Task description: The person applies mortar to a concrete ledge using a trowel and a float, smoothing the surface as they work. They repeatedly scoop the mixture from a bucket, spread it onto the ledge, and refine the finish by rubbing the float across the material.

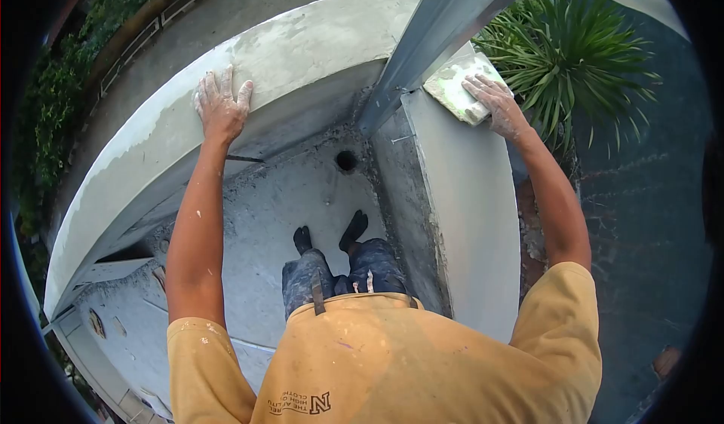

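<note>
My left hand (222, 106), dusted with white, rests with fingers spread on the curved top of a plastered wall (302, 55). It holds nothing there. My right hand (498, 107) grips a thick, flat plastering float (458, 92), whitish with green patches, its fingers lying over the near right side. No handle shows from above. The float sits on the far end of the right-hand ledge (471, 190), beside a metal post. White smears mark the fingers of both hands.
A slanting grey metal post (430, 39) stands between the two wall sections. Below is a concrete floor (302, 190) with a round hole (346, 160) near the corner. A thin rod (245, 159) juts from the left wall. A spiky plant (566, 55) grows beyond the right ledge.
</note>
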Tool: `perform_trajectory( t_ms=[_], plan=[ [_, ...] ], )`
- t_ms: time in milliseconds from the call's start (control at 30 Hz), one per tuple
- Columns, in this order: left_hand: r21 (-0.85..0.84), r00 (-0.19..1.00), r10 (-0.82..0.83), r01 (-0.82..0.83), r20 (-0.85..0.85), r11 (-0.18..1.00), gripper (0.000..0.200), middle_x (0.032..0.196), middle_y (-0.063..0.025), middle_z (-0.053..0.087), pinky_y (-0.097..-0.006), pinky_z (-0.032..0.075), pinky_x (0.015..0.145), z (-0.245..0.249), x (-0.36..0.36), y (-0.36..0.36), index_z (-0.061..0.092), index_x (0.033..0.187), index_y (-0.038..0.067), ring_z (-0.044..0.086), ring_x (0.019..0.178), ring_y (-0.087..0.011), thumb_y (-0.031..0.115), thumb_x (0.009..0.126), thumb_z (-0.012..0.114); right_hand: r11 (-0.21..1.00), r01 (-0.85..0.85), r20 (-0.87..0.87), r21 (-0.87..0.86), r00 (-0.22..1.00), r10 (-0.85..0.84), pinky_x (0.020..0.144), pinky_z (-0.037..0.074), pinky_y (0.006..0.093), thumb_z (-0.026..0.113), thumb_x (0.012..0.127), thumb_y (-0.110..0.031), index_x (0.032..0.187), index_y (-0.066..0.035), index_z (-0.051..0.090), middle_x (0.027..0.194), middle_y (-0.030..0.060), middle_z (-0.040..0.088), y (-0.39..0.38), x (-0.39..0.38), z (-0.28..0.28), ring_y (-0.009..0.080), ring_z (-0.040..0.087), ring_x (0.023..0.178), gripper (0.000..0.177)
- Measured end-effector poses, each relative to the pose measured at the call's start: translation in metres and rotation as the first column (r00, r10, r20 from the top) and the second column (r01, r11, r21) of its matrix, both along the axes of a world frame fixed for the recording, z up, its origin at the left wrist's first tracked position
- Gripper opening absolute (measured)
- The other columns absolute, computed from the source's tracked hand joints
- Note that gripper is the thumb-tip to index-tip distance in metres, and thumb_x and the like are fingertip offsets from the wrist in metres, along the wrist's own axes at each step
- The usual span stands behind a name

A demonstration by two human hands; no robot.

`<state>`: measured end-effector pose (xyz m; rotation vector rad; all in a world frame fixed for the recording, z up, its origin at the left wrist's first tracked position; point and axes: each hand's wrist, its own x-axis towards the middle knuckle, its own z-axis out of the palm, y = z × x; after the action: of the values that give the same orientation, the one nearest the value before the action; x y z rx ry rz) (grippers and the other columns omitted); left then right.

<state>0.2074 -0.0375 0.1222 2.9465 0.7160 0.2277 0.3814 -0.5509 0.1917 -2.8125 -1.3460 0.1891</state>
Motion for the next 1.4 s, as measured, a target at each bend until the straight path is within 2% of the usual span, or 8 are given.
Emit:
perform_trajectory(
  t_ms=[200,333,400,500,833,933,1167,1400],
  plan=[
    [0.032,0.997,0.035,-0.032,-0.065,0.999,0.066,0.153,-0.0214,0.019,-0.0518,0.005,0.115,0.003,0.003,-0.001,0.030,0.148,0.020,0.010,0.144,-0.0369,0.057,0.094,0.037,0.985,0.039,-0.052,-0.168,0.997,-0.048,0.102,0.035,0.0398,0.065,0.077,-0.008,0.130,-0.012,0.054,0.131,0.0085,0.056,-0.022,-0.025,0.069,0.0263,0.046,0.128,0.055],
    [0.020,0.996,0.026,-0.025,-0.082,0.999,0.066,0.154,-0.0213,0.017,-0.0518,0.004,0.115,0.002,0.007,-0.001,0.028,0.149,0.020,0.009,0.144,-0.0368,0.057,0.095,0.035,0.974,0.226,0.116,0.003,0.967,-0.225,0.096,0.039,0.0423,0.058,0.071,-0.006,0.127,-0.010,0.055,0.120,0.0153,0.061,-0.013,0.054,0.032,0.0306,0.053,0.117,0.057],
    [0.022,0.995,0.037,-0.035,-0.097,0.999,0.066,0.154,-0.0213,0.017,-0.0518,0.004,0.114,0.002,0.005,0.001,0.028,0.149,0.021,0.009,0.144,-0.0370,0.058,0.095,0.034,0.927,0.373,0.025,-0.048,0.928,-0.372,0.090,0.045,0.0456,0.058,0.071,-0.008,0.124,-0.010,0.057,0.118,0.0160,0.062,0.030,0.070,0.035,0.0318,0.058,0.109,0.053],
    [0.028,0.993,0.030,-0.027,-0.117,0.999,0.066,0.154,-0.0215,0.016,-0.0519,0.004,0.114,0.000,0.008,0.002,0.027,0.149,0.021,0.008,0.144,-0.0372,0.058,0.095,0.032,0.921,0.338,0.129,-0.193,0.939,-0.317,0.087,0.047,0.0457,0.058,0.071,-0.008,0.124,-0.011,0.057,0.116,0.0150,0.063,0.040,0.071,0.000,0.0320,0.060,0.106,0.053],
    [0.004,0.996,-0.004,0.005,-0.086,1.000,0.068,0.153,-0.0234,0.016,-0.0563,0.004,0.112,-0.005,0.006,0.003,0.027,0.149,0.019,0.008,0.143,-0.0405,0.060,0.095,0.030,0.970,0.210,-0.042,-0.122,0.975,-0.216,0.095,0.038,0.0426,0.061,0.065,0.002,0.121,-0.013,0.060,0.125,0.0043,0.061,0.001,-0.170,0.043,0.0233,0.052,0.120,0.058],
    [0.003,0.995,0.002,-0.002,-0.096,1.000,0.068,0.153,-0.0237,0.015,-0.0565,0.003,0.112,-0.002,0.006,0.004,0.026,0.149,0.019,0.008,0.143,-0.0407,0.060,0.095,0.030,0.945,0.226,-0.209,-0.238,0.938,-0.277,0.093,0.037,0.0389,0.062,0.065,0.002,0.118,-0.013,0.062,0.124,0.0029,0.062,-0.008,-0.175,0.072,0.0200,0.052,0.121,0.056],
    [-0.034,0.990,0.013,-0.018,-0.139,0.999,0.069,0.155,-0.0237,0.013,-0.0536,0.000,0.113,0.007,0.007,-0.001,0.024,0.150,0.018,0.005,0.144,-0.0397,0.059,0.095,0.029,0.996,0.036,0.047,-0.080,0.998,-0.032,0.096,0.037,0.0385,0.062,0.069,-0.001,0.120,-0.015,0.061,0.125,0.0001,0.062,0.037,-0.068,0.042,0.0194,0.054,0.118,0.054],
    [-0.019,0.988,0.013,-0.016,-0.152,1.000,0.069,0.154,-0.0248,0.014,-0.0533,0.001,0.114,0.004,0.007,0.000,0.024,0.150,0.019,0.006,0.144,-0.0397,0.059,0.095,0.029,0.952,0.306,-0.080,-0.025,0.948,-0.307,0.101,0.035,0.0398,0.065,0.069,0.001,0.121,-0.014,0.061,0.128,0.0062,0.060,-0.033,-0.221,0.032,0.0240,0.049,0.126,0.055]
  ],
)
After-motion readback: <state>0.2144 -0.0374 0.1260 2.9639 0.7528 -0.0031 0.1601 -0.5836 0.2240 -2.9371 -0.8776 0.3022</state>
